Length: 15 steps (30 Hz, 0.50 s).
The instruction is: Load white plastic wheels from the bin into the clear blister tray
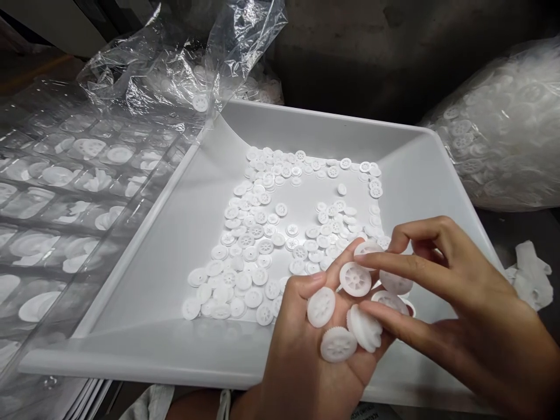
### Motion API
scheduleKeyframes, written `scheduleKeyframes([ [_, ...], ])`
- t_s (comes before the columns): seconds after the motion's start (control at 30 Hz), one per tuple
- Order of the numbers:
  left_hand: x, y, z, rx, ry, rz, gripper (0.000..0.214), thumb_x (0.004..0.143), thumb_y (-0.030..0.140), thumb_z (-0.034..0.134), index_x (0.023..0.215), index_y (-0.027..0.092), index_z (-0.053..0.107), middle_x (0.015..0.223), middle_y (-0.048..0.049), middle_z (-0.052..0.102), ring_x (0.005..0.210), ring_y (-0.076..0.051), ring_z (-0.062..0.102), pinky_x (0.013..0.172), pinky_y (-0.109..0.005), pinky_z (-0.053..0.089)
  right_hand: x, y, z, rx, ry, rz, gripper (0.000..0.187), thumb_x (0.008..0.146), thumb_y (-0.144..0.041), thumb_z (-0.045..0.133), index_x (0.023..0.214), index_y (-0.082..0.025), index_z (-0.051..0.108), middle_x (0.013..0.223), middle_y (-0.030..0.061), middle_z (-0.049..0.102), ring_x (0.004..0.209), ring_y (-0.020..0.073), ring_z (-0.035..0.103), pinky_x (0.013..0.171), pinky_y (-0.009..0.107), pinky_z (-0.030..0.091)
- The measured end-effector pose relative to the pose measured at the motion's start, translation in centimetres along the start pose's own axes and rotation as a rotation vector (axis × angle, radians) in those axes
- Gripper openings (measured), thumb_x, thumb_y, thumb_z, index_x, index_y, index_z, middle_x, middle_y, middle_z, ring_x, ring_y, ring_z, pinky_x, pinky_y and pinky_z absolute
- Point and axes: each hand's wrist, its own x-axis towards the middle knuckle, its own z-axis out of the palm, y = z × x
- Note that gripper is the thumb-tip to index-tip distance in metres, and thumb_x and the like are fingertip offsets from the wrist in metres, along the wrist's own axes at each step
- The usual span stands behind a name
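Note:
My left hand (301,361) is turned palm up and cupped under several small white plastic gears (356,280), which have spoked faces and toothed rims. Its thumb rests beside the pile. From the right, my right hand (468,297) reaches over the same handful, with thumb and fingers closed around some of the gears; its index fingertip touches an upper one. Part of the handful is hidden behind the right fingers. Below both hands is a white tray (144,274) with sloping walls, where many loose gears (245,239) lie scattered across the bottom.
On the left lie clear plastic blister trays (56,175) with white parts in their pockets. An open clear bag (175,76) of white parts stands behind the tray. A bulging bag (507,122) of gears sits at right, above a crumpled white piece (529,277).

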Motion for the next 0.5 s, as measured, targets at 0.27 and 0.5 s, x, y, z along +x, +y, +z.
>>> scheduleKeyframes([
  [0.27, 0.2, 0.7, 0.5, 0.012, 0.029, -0.028, 0.045, 0.076, 0.038, 0.050, 0.115, 0.020, 0.062, 0.117, -0.0080, 0.065, 0.123, -0.028, 0.052, 0.105, -0.040, 0.036, -0.8, 2.2, -1.1, 0.116, 0.096, -0.055, 0.045, 0.080, -0.023, 0.072, 0.123, -0.020, 0.059, 0.090, 0.0061, 0.054, 0.070, 0.0141, 0.055, 0.051, 0.022, 0.050],
  [0.5, 0.4, 0.7, -0.3, -0.033, 0.014, 0.006, 0.057, 0.078, 0.044, 0.047, 0.129, 0.020, 0.055, 0.119, -0.0095, 0.063, 0.117, -0.029, 0.055, 0.099, -0.040, 0.041, -1.9, 1.2, -0.4, 0.060, 0.107, -0.216, 0.019, 0.088, -0.037, 0.061, 0.101, -0.025, 0.066, 0.061, -0.0003, 0.053, 0.051, 0.0129, 0.054, 0.038, 0.022, 0.042],
])
